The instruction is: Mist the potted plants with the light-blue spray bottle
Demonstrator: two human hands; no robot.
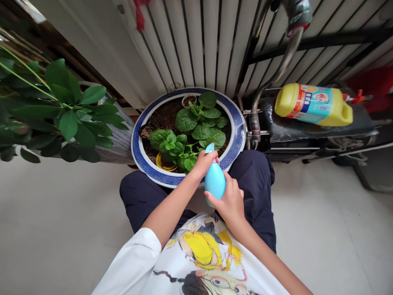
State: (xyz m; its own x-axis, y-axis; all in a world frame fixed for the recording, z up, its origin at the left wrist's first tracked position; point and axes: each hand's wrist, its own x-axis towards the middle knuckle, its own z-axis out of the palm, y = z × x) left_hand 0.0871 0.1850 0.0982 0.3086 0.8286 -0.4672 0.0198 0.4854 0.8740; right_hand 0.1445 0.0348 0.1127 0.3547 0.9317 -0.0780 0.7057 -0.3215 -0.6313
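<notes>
A light blue spray bottle (pixel 214 179) is held upright over my lap. My right hand (pixel 230 203) wraps around its lower body. My left hand (pixel 204 162) is closed around the bottle's top, near the nozzle. Just beyond it stands a round blue-rimmed white planter (pixel 235 133) filled with dark soil and leafy green plants (pixel 198 126). A small yellow dish (pixel 163 163) lies in the soil at the near left.
A large leafy plant (pixel 63 113) spreads at the left. To the right, a yellow detergent jug (pixel 312 104) lies on a black seat (pixel 321 126) of a cycle frame. A white slatted wall (pixel 195 40) stands behind. Pale floor tiles (pixel 51 230) surround me.
</notes>
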